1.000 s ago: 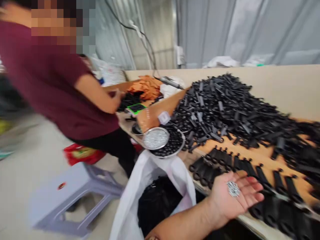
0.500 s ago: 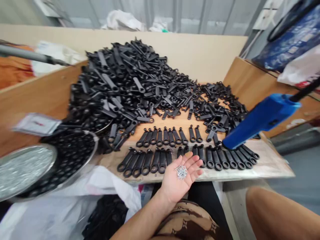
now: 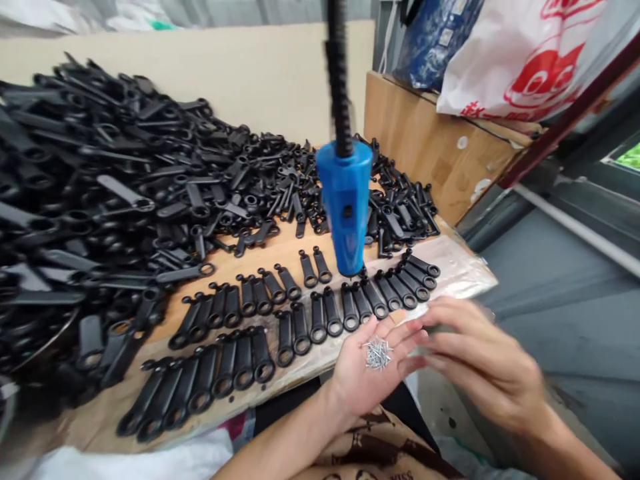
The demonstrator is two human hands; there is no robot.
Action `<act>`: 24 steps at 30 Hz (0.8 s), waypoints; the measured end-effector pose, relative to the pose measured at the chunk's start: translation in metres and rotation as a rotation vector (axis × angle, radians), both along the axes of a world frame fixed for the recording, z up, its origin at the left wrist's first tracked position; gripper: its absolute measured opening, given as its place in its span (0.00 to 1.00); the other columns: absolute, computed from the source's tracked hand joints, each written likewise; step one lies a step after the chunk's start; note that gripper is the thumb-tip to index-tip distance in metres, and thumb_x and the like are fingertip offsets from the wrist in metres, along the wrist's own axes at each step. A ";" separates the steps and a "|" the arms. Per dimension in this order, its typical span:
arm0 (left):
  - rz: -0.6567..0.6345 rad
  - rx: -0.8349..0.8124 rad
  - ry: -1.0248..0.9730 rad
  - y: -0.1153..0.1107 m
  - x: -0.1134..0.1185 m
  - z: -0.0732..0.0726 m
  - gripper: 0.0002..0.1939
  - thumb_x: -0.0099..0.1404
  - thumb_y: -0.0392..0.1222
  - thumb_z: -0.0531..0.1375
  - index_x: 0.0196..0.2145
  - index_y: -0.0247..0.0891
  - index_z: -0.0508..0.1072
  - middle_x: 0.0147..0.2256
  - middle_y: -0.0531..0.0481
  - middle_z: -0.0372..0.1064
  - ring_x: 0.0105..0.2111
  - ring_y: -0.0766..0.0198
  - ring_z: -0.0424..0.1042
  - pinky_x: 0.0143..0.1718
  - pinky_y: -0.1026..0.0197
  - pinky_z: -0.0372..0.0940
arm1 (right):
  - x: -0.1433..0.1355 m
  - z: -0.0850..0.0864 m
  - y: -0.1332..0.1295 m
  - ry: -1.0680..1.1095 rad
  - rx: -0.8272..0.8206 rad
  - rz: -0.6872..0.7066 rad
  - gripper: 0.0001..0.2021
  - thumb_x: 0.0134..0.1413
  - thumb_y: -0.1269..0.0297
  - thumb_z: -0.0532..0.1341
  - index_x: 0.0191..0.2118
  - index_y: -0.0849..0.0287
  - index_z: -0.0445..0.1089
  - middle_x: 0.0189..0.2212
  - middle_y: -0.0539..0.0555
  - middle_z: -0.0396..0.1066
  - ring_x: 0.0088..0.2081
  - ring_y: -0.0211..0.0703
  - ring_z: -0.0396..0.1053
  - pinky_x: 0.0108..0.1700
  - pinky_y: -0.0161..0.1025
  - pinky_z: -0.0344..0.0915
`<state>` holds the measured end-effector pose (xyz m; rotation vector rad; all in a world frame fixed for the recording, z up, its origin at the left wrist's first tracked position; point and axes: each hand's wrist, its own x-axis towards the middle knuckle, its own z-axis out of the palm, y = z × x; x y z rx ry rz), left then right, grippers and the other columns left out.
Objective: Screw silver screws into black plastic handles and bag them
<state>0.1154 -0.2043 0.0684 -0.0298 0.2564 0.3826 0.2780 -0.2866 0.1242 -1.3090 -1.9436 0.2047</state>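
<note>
My left hand [image 3: 365, 377] lies palm up, its fingers stretched out, and carries a small heap of silver screws [image 3: 379, 353] in the palm. My right hand [image 3: 487, 363] is at the left fingertips, its fingers partly bent and slightly apart; they are blurred and nothing shows in them. Just beyond the hands, black plastic levers [image 3: 333, 313], each with a ring at one end and a small knob at the other, lie in rows along the table's front edge. A blue electric screwdriver [image 3: 345, 207] hangs upright above them.
A large pile of loose black levers [image 3: 125, 167] covers the left and back of the table. A wooden side board [image 3: 425, 153] borders the right, with a white and red plastic bag [image 3: 530, 67] on top. The screwdriver's black cord [image 3: 340, 87] runs upward.
The view has turned to the right and closer to the rows. My right hand has come in to the left hand, which still holds the screws. The screwdriver now hangs upright instead of slanted.
</note>
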 end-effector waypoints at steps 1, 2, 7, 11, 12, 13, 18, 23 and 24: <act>-0.004 -0.010 -0.004 0.000 0.007 0.000 0.21 0.67 0.48 0.45 0.48 0.31 0.67 0.47 0.43 0.68 0.46 0.57 0.66 0.46 0.57 0.57 | 0.003 -0.007 0.005 -0.001 0.003 0.018 0.08 0.56 0.74 0.54 0.40 0.59 0.68 0.46 0.57 0.66 0.47 0.46 0.64 0.54 0.51 0.58; -0.009 -0.021 -0.005 0.001 0.013 0.000 0.21 0.67 0.47 0.45 0.49 0.31 0.66 0.47 0.44 0.68 0.45 0.59 0.66 0.45 0.58 0.57 | 0.006 -0.015 0.009 -0.009 0.003 0.030 0.09 0.56 0.76 0.54 0.39 0.59 0.68 0.45 0.57 0.66 0.47 0.46 0.64 0.55 0.51 0.57; -0.032 -0.080 -0.017 0.000 0.043 -0.009 0.21 0.67 0.47 0.46 0.48 0.29 0.66 0.40 0.46 0.69 0.36 0.68 0.67 0.41 0.65 0.57 | 0.016 -0.042 0.019 -0.132 -0.010 -0.028 0.11 0.54 0.76 0.52 0.38 0.60 0.70 0.46 0.59 0.65 0.50 0.52 0.59 0.53 0.54 0.56; -0.021 -0.131 -0.034 0.001 0.060 -0.018 0.19 0.67 0.45 0.46 0.45 0.29 0.68 0.38 0.46 0.70 0.36 0.69 0.67 0.40 0.66 0.58 | 0.023 -0.053 0.022 -0.257 0.003 -0.092 0.12 0.52 0.74 0.51 0.36 0.60 0.71 0.44 0.58 0.68 0.52 0.56 0.55 0.49 0.53 0.56; -0.023 -0.136 -0.035 0.002 0.064 -0.019 0.19 0.67 0.45 0.46 0.45 0.29 0.68 0.39 0.45 0.70 0.37 0.68 0.68 0.41 0.65 0.58 | 0.025 -0.056 0.023 -0.275 0.010 -0.100 0.11 0.53 0.73 0.51 0.36 0.60 0.71 0.43 0.58 0.68 0.52 0.57 0.55 0.49 0.53 0.55; -0.027 -0.143 -0.032 0.003 0.067 -0.020 0.19 0.67 0.45 0.46 0.45 0.28 0.68 0.39 0.45 0.70 0.38 0.67 0.68 0.42 0.65 0.58 | 0.026 -0.059 0.024 -0.288 0.024 -0.105 0.12 0.53 0.73 0.51 0.35 0.60 0.70 0.42 0.57 0.69 0.51 0.57 0.56 0.50 0.53 0.54; -0.059 -0.174 -0.023 0.013 0.080 -0.023 0.18 0.67 0.44 0.47 0.43 0.28 0.69 0.36 0.46 0.71 0.35 0.68 0.69 0.42 0.64 0.58 | 0.046 -0.058 0.031 -0.285 0.061 -0.075 0.12 0.53 0.75 0.49 0.35 0.61 0.69 0.42 0.57 0.69 0.51 0.55 0.57 0.51 0.53 0.53; -0.125 -0.029 -0.047 0.022 0.084 -0.032 0.21 0.66 0.46 0.46 0.46 0.29 0.69 0.42 0.40 0.71 0.45 0.54 0.68 0.45 0.52 0.57 | 0.089 -0.049 0.071 -0.018 -0.008 -0.084 0.08 0.55 0.73 0.53 0.35 0.61 0.69 0.42 0.58 0.68 0.46 0.47 0.63 0.47 0.44 0.61; -0.144 -0.018 -0.047 0.023 0.084 -0.035 0.21 0.66 0.47 0.46 0.46 0.29 0.69 0.44 0.39 0.70 0.47 0.51 0.67 0.46 0.50 0.56 | 0.098 -0.052 0.084 0.060 -0.041 -0.103 0.07 0.55 0.72 0.55 0.34 0.60 0.70 0.41 0.57 0.69 0.44 0.45 0.65 0.45 0.41 0.63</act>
